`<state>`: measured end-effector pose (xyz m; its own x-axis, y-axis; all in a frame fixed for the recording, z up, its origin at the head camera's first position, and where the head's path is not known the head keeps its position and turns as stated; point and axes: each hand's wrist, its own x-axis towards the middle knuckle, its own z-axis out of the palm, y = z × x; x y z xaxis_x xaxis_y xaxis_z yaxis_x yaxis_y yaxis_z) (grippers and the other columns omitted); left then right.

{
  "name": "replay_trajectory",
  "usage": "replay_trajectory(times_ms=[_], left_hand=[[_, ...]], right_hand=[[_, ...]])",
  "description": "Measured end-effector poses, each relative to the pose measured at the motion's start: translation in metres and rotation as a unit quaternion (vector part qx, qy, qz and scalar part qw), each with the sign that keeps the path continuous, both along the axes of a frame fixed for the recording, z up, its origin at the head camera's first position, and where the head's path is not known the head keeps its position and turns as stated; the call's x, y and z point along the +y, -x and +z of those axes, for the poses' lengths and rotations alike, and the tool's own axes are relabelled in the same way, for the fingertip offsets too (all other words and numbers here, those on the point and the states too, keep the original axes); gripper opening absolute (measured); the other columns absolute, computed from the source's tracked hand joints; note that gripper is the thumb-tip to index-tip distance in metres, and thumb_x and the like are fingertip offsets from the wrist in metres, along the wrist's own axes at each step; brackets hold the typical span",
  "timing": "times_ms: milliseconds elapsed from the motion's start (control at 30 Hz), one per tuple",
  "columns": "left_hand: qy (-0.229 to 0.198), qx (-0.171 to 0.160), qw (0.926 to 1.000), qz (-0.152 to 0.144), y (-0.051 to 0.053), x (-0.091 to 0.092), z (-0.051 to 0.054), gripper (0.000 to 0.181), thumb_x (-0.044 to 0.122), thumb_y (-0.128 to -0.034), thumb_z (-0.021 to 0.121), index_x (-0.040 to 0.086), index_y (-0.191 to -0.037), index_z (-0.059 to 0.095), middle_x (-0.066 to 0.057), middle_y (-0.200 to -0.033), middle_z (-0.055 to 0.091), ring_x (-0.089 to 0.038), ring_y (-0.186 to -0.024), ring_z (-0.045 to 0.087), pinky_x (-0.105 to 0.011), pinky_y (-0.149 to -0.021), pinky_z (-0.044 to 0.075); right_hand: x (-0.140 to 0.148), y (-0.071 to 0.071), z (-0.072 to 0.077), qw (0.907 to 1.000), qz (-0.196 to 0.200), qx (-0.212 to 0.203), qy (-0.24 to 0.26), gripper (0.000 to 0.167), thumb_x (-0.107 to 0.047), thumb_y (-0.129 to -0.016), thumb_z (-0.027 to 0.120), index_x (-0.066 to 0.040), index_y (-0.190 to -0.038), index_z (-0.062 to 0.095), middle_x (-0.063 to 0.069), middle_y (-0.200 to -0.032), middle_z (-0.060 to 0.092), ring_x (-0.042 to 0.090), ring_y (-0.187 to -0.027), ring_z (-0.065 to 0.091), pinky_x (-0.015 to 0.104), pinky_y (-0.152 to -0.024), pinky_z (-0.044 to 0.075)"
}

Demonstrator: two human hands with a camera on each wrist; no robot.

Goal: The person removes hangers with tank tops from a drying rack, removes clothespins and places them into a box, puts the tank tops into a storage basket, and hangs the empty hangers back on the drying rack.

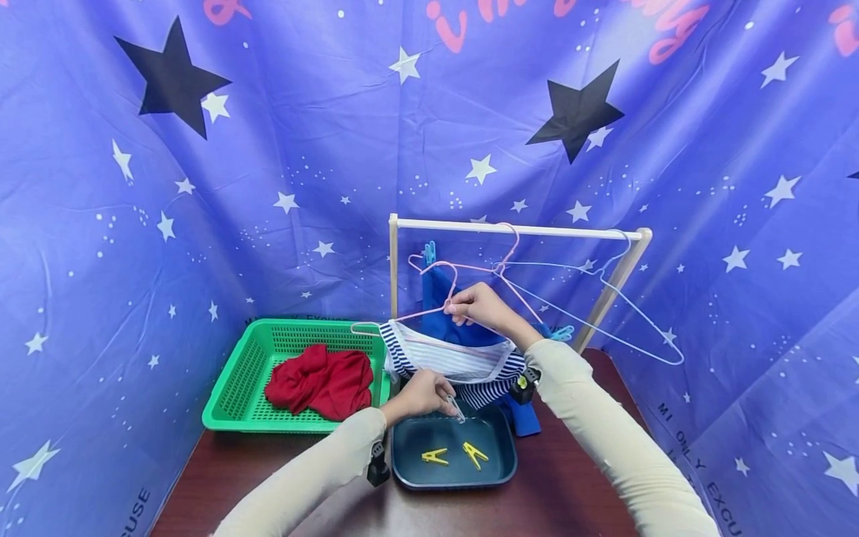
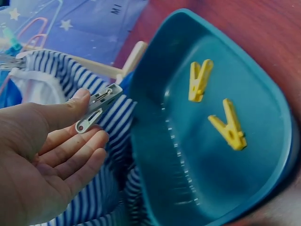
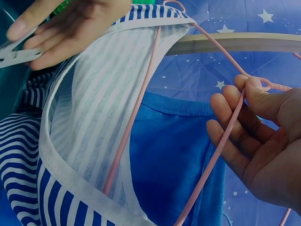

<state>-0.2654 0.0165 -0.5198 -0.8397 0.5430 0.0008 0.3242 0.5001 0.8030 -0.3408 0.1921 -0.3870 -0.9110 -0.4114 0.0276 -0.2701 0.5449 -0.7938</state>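
My right hand [image 1: 485,307] pinches a pink hanger [image 3: 217,153] at the base of its hook, in front of the rack. A navy-and-white striped garment [image 3: 70,200] with white trim hangs on this hanger, its wide neck opening facing up. Below, my left hand [image 1: 421,394] holds a grey clothespin [image 2: 99,107] between thumb and fingers, near the striped cloth and above the rim of a dark teal tray [image 1: 453,486]. Inside the tray lie two yellow clothespins [image 1: 435,456]. At the left wrist view's left edge, another grey clip [image 2: 10,62] shows at the garment's shoulder.
Left of the tray, a green basket [image 1: 224,388] holds a crumpled red cloth [image 1: 321,380]. A white-barred rack [image 1: 456,224] stands behind, bearing a blue garment [image 3: 176,150] clipped to another pink hanger and a bare pale-blue hanger [image 1: 637,312]. Starred blue curtains surround the dark red table [image 1: 570,462].
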Motion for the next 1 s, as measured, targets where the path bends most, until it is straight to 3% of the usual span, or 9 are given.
replay_trajectory(times_ms=[133, 333, 533, 800, 1000], left_hand=[[0.005, -0.002, 0.9999, 0.015, -0.004, 0.007, -0.014, 0.027, 0.009, -0.0727, 0.092, -0.002, -0.093, 0.078, -0.007, -0.079, 0.078, -0.005, -0.067, 0.068, -0.018, -0.061, 0.053], [0.025, 0.016, 0.9993, 0.023, -0.010, 0.015, -0.033, 0.023, 0.006, -0.0713, 0.092, 0.000, -0.089, 0.078, -0.005, -0.075, 0.076, -0.002, -0.063, 0.063, -0.017, -0.060, 0.051], [0.052, 0.013, 0.9983, 0.025, -0.012, 0.019, -0.048, 0.022, 0.004, -0.0713, 0.091, 0.001, -0.088, 0.077, -0.003, -0.072, 0.075, -0.002, -0.060, 0.061, -0.017, -0.059, 0.050], [0.061, 0.002, 0.9977, 0.027, -0.012, 0.023, -0.056, 0.023, 0.000, -0.0723, 0.089, -0.003, -0.091, 0.076, -0.002, -0.069, 0.072, -0.003, -0.057, 0.057, -0.019, -0.057, 0.049], [0.074, 0.018, 0.9969, 0.020, -0.013, 0.025, -0.062, 0.023, -0.001, -0.0724, 0.088, -0.004, -0.091, 0.075, -0.001, -0.067, 0.071, -0.002, -0.056, 0.057, -0.018, -0.057, 0.049]], right_hand=[[-0.001, -0.001, 0.001, 1.0000, -0.003, 0.002, -0.007, 0.025, -0.015, -0.099, 0.067, 0.006, -0.107, 0.076, 0.016, -0.082, 0.076, 0.028, -0.079, 0.073, 0.048, -0.079, 0.061], [-0.002, -0.002, 0.002, 1.0000, 0.001, 0.001, -0.006, 0.023, -0.015, -0.100, 0.066, 0.004, -0.106, 0.076, 0.025, -0.090, 0.074, 0.019, -0.075, 0.071, 0.050, -0.081, 0.061], [-0.002, -0.001, 0.000, 1.0000, 0.004, -0.004, -0.005, 0.025, -0.015, -0.100, 0.066, 0.007, -0.108, 0.075, 0.026, -0.091, 0.074, 0.013, -0.073, 0.069, 0.043, -0.077, 0.062], [-0.003, 0.000, -0.001, 0.9999, 0.003, -0.013, 0.003, 0.021, -0.015, -0.100, 0.066, 0.003, -0.104, 0.077, 0.025, -0.091, 0.075, 0.013, -0.073, 0.070, 0.033, -0.072, 0.061], [-0.004, 0.002, -0.004, 0.9999, 0.008, -0.012, 0.004, 0.023, -0.014, -0.100, 0.065, 0.006, -0.106, 0.075, 0.027, -0.093, 0.075, 0.012, -0.072, 0.070, 0.047, -0.079, 0.062]])
